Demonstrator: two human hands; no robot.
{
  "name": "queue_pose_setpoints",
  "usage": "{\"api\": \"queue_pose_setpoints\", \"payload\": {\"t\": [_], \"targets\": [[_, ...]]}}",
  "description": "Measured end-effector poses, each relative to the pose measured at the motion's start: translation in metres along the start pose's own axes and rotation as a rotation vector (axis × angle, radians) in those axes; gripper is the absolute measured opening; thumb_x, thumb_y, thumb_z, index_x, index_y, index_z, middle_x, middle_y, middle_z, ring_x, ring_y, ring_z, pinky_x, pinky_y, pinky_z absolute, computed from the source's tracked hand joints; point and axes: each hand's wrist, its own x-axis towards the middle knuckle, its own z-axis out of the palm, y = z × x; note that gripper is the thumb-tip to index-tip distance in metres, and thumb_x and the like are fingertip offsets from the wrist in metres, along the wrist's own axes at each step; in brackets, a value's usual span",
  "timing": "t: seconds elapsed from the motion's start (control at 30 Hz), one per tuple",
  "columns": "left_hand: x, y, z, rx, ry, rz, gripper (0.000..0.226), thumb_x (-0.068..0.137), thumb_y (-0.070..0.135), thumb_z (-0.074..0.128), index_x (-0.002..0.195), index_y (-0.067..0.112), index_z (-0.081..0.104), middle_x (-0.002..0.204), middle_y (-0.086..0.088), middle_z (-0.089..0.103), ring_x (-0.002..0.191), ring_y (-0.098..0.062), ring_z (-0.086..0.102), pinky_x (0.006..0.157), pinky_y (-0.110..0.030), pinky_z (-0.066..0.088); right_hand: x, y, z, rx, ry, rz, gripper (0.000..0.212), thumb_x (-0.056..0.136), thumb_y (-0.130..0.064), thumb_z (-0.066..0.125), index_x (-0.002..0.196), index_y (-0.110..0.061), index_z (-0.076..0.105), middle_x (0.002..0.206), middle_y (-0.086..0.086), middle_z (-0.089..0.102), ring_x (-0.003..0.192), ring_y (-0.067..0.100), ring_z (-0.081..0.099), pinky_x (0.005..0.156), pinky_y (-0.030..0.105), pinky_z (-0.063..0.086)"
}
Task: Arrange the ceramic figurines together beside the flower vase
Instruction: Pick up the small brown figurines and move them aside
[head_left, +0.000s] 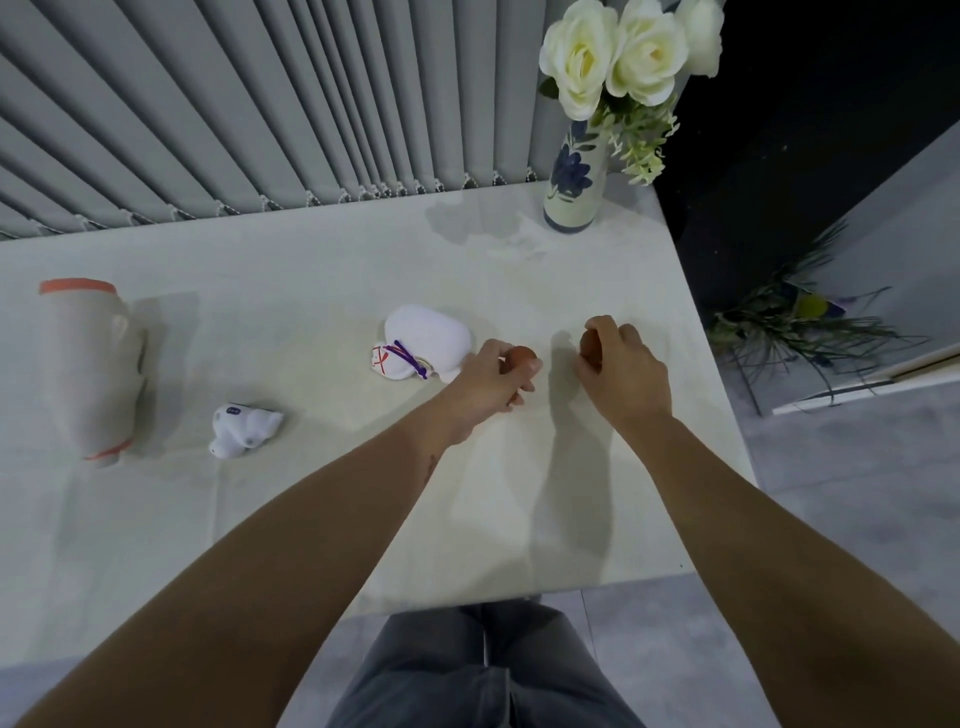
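Observation:
A tall flower vase (573, 182) with blue painted flowers and white roses stands at the table's far right corner. My left hand (491, 379) is closed around a small brown figurine (521, 356) near the table's middle right. Just right of it, my right hand (621, 364) grips a second small brown figurine (588, 347), mostly hidden by the fingers. A white figurine with a purple cord (423, 343) lies on its side next to my left hand. Further left lies a small white figurine with blue spots (241, 429). A large beige figurine with orange trim (91, 371) lies at the far left.
The white table (311, 270) ends at a grey vertical blind along the back. Its right edge drops off to a grey floor, where a potted plant (800, 322) stands. My legs show below the near edge.

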Motion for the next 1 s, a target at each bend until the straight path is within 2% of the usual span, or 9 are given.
{"api": "queue_pose_setpoints", "payload": {"t": [0.1, 0.23, 0.3, 0.37, 0.47, 0.53, 0.7, 0.83, 1.0], "targets": [[0.007, 0.009, 0.005, 0.165, 0.115, 0.133, 0.034, 0.092, 0.031, 0.064, 0.116, 0.008, 0.057, 0.108, -0.008, 0.063, 0.081, -0.019, 0.06, 0.077, -0.032, 0.051, -0.005, 0.002, 0.0, 0.082, -0.006, 0.005, 0.021, 0.089, -0.025, 0.056, 0.108, -0.021, 0.047, 0.096, 0.007, 0.052, 0.069, 0.03, 0.054, 0.066, 0.043, 0.054], [0.017, 0.023, 0.003, 0.313, 0.149, 0.273, 0.022, 0.086, 0.021, 0.071, 0.104, 0.01, 0.064, 0.089, -0.01, 0.073, 0.065, -0.02, 0.068, 0.064, -0.03, 0.056, -0.003, 0.002, -0.001, 0.107, 0.0, 0.021, 0.018, 0.089, -0.024, 0.058, 0.104, -0.018, 0.049, 0.095, 0.006, 0.054, 0.072, 0.031, 0.057, 0.067, 0.043, 0.053], [0.024, 0.028, 0.0, 0.347, 0.141, 0.28, 0.02, 0.085, 0.017, 0.069, 0.103, 0.012, 0.063, 0.086, -0.006, 0.076, 0.069, -0.02, 0.072, 0.07, -0.037, 0.06, 0.004, 0.0, -0.004, 0.129, 0.017, 0.036, 0.016, 0.09, -0.024, 0.059, 0.102, -0.017, 0.05, 0.095, 0.006, 0.056, 0.074, 0.03, 0.058, 0.069, 0.045, 0.054], [0.032, 0.031, -0.003, 0.384, 0.168, 0.301, 0.021, 0.084, 0.014, 0.068, 0.103, 0.013, 0.063, 0.093, -0.005, 0.075, 0.081, -0.022, 0.073, 0.083, -0.041, 0.058, 0.013, -0.005, -0.007, 0.138, 0.025, 0.045, 0.017, 0.091, -0.025, 0.059, 0.102, -0.015, 0.051, 0.096, 0.006, 0.057, 0.077, 0.03, 0.059, 0.072, 0.046, 0.054], [0.044, 0.033, -0.006, 0.517, 0.231, 0.366, 0.029, 0.085, 0.014, 0.068, 0.113, 0.012, 0.062, 0.113, -0.006, 0.068, 0.104, -0.025, 0.064, 0.095, -0.035, 0.05, 0.027, -0.011, -0.01, 0.127, 0.007, 0.064, 0.018, 0.091, -0.025, 0.057, 0.104, -0.014, 0.051, 0.098, 0.007, 0.059, 0.081, 0.03, 0.059, 0.076, 0.048, 0.053], [0.05, 0.033, -0.007, 0.599, 0.245, 0.396, 0.036, 0.088, 0.014, 0.066, 0.123, 0.012, 0.058, 0.121, -0.008, 0.064, 0.111, -0.025, 0.06, 0.097, -0.034, 0.047, 0.034, -0.015, -0.01, 0.1, -0.017, 0.067, 0.018, 0.092, -0.025, 0.056, 0.105, -0.013, 0.052, 0.1, 0.008, 0.059, 0.082, 0.03, 0.06, 0.078, 0.048, 0.053], [0.058, 0.027, -0.011, 0.721, 0.23, 0.436, 0.038, 0.091, 0.013, 0.061, 0.129, 0.014, 0.055, 0.117, -0.006, 0.066, 0.113, -0.024, 0.059, 0.099, -0.037, 0.047, 0.038, -0.017, -0.006, -0.012, -0.019, 0.043, 0.017, 0.093, -0.025, 0.052, 0.105, -0.014, 0.052, 0.096, 0.006, 0.061, 0.082, 0.03, 0.059, 0.078, 0.043, 0.049], [0.059, 0.023, -0.018, 0.714, 0.2, 0.435, 0.04, 0.091, 0.017, 0.063, 0.13, 0.017, 0.054, 0.114, -0.004, 0.067, 0.106, -0.023, 0.06, 0.098, -0.038, 0.048, 0.034, -0.012, -0.003, -0.039, 0.033, 0.028, 0.021, 0.09, -0.028, 0.055, 0.107, -0.016, 0.054, 0.096, 0.004, 0.062, 0.084, 0.029, 0.06, 0.075, 0.04, 0.043], [0.057, 0.022, -0.019, 0.678, 0.238, 0.413, 0.044, 0.089, 0.024, 0.066, 0.131, 0.018, 0.053, 0.118, -0.004, 0.066, 0.105, -0.023, 0.063, 0.095, -0.038, 0.05, 0.029, -0.007, -0.003, -0.005, 0.106, -0.038, 0.029, 0.084, -0.023, 0.065, 0.11, -0.013, 0.061, 0.104, 0.011, 0.061, 0.096, 0.032, 0.056, 0.076, 0.041, 0.049]]}}
